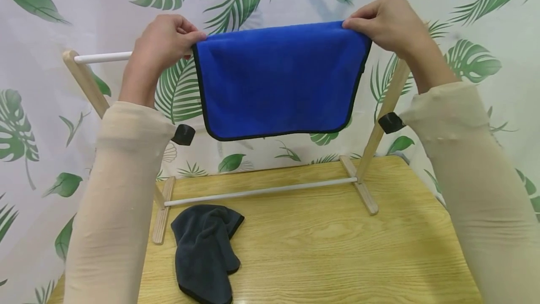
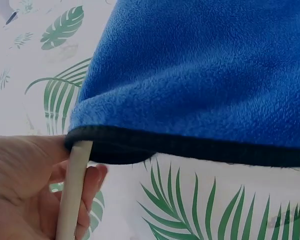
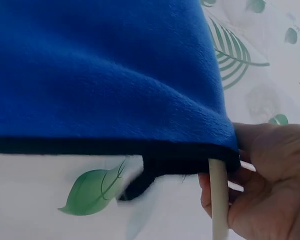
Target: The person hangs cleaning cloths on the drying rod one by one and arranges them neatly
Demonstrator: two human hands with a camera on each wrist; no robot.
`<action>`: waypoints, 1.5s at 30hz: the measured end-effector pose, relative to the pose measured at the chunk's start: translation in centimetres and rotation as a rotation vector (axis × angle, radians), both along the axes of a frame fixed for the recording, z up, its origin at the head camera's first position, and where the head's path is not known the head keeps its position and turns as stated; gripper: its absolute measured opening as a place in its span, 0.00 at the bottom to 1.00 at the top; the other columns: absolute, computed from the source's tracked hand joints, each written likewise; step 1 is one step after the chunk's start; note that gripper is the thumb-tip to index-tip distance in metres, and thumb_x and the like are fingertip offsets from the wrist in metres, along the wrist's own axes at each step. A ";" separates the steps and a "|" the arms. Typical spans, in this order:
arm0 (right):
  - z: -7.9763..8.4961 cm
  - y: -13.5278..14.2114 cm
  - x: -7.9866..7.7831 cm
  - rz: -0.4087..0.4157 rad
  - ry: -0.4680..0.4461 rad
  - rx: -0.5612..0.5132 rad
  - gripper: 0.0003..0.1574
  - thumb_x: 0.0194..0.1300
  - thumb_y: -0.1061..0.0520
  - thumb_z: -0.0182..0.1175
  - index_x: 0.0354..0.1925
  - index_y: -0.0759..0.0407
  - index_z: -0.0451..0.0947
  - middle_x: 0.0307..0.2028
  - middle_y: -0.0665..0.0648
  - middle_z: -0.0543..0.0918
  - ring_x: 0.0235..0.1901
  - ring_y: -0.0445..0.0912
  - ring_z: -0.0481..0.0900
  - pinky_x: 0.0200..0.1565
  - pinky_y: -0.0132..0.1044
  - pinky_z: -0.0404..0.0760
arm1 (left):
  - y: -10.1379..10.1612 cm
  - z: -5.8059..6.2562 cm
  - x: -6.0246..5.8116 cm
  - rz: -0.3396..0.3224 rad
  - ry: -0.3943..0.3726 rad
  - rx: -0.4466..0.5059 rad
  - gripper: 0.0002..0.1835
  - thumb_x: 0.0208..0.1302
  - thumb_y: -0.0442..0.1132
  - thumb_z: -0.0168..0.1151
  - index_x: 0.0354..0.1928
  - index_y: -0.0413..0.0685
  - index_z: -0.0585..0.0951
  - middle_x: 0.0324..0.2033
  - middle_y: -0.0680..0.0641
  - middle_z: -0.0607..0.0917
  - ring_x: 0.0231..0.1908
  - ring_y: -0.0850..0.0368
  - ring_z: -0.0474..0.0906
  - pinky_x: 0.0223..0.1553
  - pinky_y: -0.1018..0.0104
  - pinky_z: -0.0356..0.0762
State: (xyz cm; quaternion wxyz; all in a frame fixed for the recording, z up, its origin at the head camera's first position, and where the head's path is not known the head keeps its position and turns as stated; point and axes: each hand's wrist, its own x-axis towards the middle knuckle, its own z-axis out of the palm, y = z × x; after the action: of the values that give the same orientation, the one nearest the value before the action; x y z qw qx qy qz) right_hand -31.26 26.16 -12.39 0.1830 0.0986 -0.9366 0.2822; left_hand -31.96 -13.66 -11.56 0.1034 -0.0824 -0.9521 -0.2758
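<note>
A blue towel (image 1: pixel 278 79) with black edging hangs folded over the top rail of a wooden rack. My left hand (image 1: pixel 162 41) pinches the fold at its left end. At the right end of that fold, my right hand (image 1: pixel 392 25) pinches the cloth between thumb and fingers. The left wrist view has the white rail (image 2: pixel 72 190) coming out from under the towel (image 2: pixel 190 85), past the left hand (image 2: pixel 30 185). Likewise, in the right wrist view the rail (image 3: pixel 219 200) emerges beside the right hand (image 3: pixel 275 175), and a small black loop (image 3: pixel 135 187) hangs from the edging.
A dark grey towel (image 1: pixel 204 252) lies crumpled on the wooden table (image 1: pixel 337 252), near the rack's left foot (image 1: pixel 162 219). The right foot (image 1: pixel 363 191) and a white lower bar (image 1: pixel 261 192) stand toward the back. Behind is a leaf-patterned backdrop (image 1: pixel 55 107).
</note>
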 end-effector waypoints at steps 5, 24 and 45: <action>0.1 -0.6 0.1 -0.055 0.037 -0.015 0.26 0.77 0.45 0.59 0.60 0.63 0.80 0.45 0.58 0.78 0.39 0.47 0.74 0.43 0.28 0.74 | 0.1 -0.3 0.0 0.031 0.027 0.031 0.26 0.77 0.59 0.55 0.64 0.49 0.78 0.53 0.47 0.83 0.45 0.54 0.79 0.54 0.54 0.67; -0.5 1.9 0.5 0.120 0.074 -0.010 0.27 0.76 0.47 0.62 0.59 0.66 0.82 0.43 0.55 0.80 0.43 0.44 0.71 0.48 0.30 0.67 | -1.9 -0.9 0.8 -0.231 0.090 0.063 0.20 0.74 0.55 0.61 0.51 0.46 0.83 0.43 0.46 0.81 0.44 0.53 0.70 0.47 0.60 0.67; -1.2 1.1 0.2 0.061 0.137 -0.046 0.28 0.72 0.41 0.64 0.52 0.64 0.84 0.37 0.53 0.80 0.40 0.45 0.71 0.44 0.32 0.68 | -0.9 -0.5 0.3 -0.064 0.086 0.019 0.25 0.79 0.55 0.54 0.57 0.40 0.81 0.45 0.44 0.83 0.42 0.55 0.75 0.40 0.63 0.67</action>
State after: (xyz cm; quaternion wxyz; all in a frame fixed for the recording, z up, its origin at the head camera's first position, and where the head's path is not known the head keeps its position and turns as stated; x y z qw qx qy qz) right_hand -31.09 27.22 -13.57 0.2402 0.1419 -0.9117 0.3016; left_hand -31.63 -14.52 -12.08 0.1360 -0.1236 -0.9410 -0.2842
